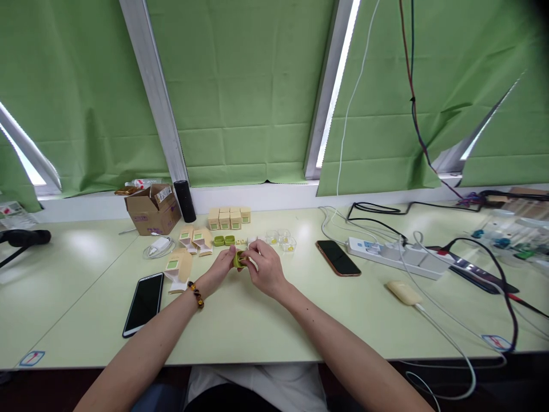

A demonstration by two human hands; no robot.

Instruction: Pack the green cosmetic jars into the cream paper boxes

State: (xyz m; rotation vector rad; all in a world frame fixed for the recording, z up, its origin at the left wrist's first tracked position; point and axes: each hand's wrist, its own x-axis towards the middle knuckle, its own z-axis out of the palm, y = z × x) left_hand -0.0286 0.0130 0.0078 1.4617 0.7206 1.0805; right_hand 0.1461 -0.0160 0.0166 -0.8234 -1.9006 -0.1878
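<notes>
Above the middle of the table, my left hand (222, 265) is closed around a small green square box (238, 261). The thumb and fingers of my right hand (267, 271) pinch together at its opening; whatever they hold is too small to make out. Just behind my hands lie two more green square boxes (224, 241) and several tiny yellowish pieces (240, 241). Clear plastic cases (283, 239) with yellow bits inside stand behind my right hand. Opened cream cartons with green labels (179, 266) lie to the left of my left hand.
Closed cream cartons (229, 218) stand in rows at the back. A black phone (144, 303) lies at the left, another phone (338, 258) at the right. A power strip (398, 257) with cables and a cardboard box (153, 210) are also on the table (249, 337).
</notes>
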